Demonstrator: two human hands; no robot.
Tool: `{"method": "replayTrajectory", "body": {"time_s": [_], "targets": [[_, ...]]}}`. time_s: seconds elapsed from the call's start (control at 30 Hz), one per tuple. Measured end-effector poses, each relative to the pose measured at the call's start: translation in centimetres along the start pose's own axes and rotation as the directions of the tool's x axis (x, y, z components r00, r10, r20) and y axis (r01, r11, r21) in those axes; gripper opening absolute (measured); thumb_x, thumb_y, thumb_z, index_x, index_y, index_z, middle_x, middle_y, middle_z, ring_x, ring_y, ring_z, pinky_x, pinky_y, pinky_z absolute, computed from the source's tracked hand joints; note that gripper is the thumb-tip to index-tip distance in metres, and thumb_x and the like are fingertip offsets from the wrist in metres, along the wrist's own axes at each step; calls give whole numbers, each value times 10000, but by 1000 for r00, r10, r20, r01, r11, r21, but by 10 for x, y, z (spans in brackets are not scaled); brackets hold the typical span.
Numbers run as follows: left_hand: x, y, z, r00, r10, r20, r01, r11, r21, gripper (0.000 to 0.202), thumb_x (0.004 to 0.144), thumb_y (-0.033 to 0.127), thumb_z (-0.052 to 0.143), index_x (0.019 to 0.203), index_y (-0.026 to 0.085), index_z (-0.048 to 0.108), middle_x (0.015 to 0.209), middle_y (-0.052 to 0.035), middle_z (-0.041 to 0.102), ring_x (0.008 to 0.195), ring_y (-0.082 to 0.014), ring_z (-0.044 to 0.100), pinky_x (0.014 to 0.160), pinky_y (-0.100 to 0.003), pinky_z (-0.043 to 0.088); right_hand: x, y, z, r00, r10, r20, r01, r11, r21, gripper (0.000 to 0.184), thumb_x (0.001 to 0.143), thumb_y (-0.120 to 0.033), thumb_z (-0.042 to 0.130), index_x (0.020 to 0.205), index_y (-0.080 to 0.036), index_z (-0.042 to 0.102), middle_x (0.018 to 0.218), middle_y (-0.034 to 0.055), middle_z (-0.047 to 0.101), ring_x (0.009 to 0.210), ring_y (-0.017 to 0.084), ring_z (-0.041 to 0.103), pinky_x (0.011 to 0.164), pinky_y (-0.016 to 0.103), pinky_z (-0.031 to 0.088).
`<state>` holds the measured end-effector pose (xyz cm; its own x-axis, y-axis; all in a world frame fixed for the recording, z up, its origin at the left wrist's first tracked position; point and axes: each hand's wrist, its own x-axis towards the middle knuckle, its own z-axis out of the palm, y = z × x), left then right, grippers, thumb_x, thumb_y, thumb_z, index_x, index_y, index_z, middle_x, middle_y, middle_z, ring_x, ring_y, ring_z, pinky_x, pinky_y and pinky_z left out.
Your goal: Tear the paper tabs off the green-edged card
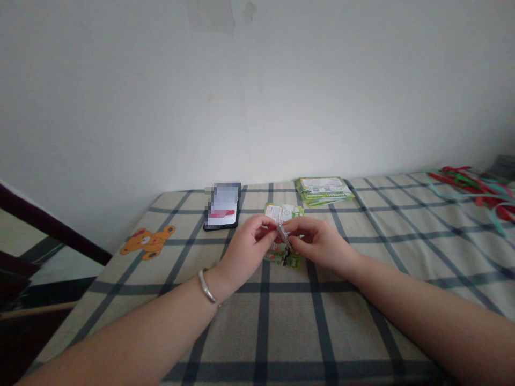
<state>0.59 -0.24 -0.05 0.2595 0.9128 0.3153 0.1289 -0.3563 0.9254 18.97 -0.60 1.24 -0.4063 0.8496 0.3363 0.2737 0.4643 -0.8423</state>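
My left hand (252,241) and my right hand (317,238) meet over the middle of the table, their fingertips closed in a pinch. Between them is a small silvery object (282,231), slim and shiny, with a dark part (286,256) just below it; its exact kind is too small to make out. Right under the fingers lies a green and white printed card (296,213), partly covered by both hands. A silver bangle (206,287) circles my left wrist.
A phone (223,206) with a lit, blurred screen lies left of my hands. Behind them, near the wall, rests a stack of similar green cards (325,190). Red, green and pale blue ribbons (475,190) lie at the far right. The checked tablecloth (229,327) bears an orange bear figure (148,242).
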Motion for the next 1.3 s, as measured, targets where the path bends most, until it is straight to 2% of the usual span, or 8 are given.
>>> {"method": "replayTrajectory", "body": {"time_s": [0.2, 0.37, 0.53, 0.8, 0.9, 1.13, 1.3], "targets": [[0, -4, -1, 1000, 16, -12, -15, 998, 58, 90, 832, 153, 551, 914, 177, 580, 901, -24, 636, 804, -141, 645, 754, -294, 543, 0, 4, 4, 999, 36, -33, -36, 999, -26, 235, 747, -116, 552, 913, -208, 690, 928, 28, 721, 851, 162, 666, 737, 288, 533], [-1, -1, 0, 997, 79, -15, -76, 987, 141, 84, 833, 158, 586, 912, 180, 602, 922, -28, 629, 838, -143, 626, 776, -292, 531, -2, 0, 6, 999, 35, -30, -38, 994, -98, 208, 745, -105, 554, 893, -206, 659, 849, 17, 707, 733, 143, 655, 637, 255, 524], [-1, 2, -1, 992, 124, -5, -121, 977, 174, 52, 837, 170, 607, 887, 178, 616, 903, -23, 613, 812, -130, 606, 717, -249, 521, -4, -2, 6, 998, 31, -56, -39, 989, -142, 166, 781, -131, 557, 902, -211, 638, 860, 22, 709, 735, 150, 661, 627, 256, 526], [-2, 4, -1, 966, 258, 27, -254, 919, 300, 76, 851, 135, 592, 905, 187, 601, 931, -23, 572, 851, -131, 590, 740, -249, 522, -4, -5, 8, 995, 66, -74, -78, 984, -162, 105, 792, -177, 561, 882, -200, 609, 810, 29, 718, 638, 145, 663, 547, 243, 500], [-3, 2, 0, 957, 286, 48, -286, 901, 326, 143, 834, 93, 592, 936, 190, 569, 959, -22, 549, 875, -129, 585, 758, -250, 526, -3, -5, 8, 994, 69, -85, -79, 990, -120, 110, 783, -166, 563, 883, -194, 600, 808, 32, 719, 705, 158, 685, 603, 251, 522], [-3, 3, 2, 941, 332, 58, -329, 868, 373, 286, 748, 29, 635, 957, 196, 532, 984, -17, 539, 929, -145, 560, 791, -260, 510, -2, -3, 9, 992, 97, -77, -101, 994, -46, 130, 768, -151, 571, 890, -189, 597, 825, 31, 709, 694, 143, 674, 596, 237, 524], [-4, 4, 3, 936, 346, 63, -337, 835, 436, 293, 725, 26, 634, 938, 193, 522, 970, -18, 547, 927, -158, 551, 796, -282, 487, -1, -2, 11, 991, 111, -68, -111, 994, 4, 146, 765, -152, 574, 904, -192, 593, 866, 38, 713, 728, 155, 689, 633, 258, 546]]}}
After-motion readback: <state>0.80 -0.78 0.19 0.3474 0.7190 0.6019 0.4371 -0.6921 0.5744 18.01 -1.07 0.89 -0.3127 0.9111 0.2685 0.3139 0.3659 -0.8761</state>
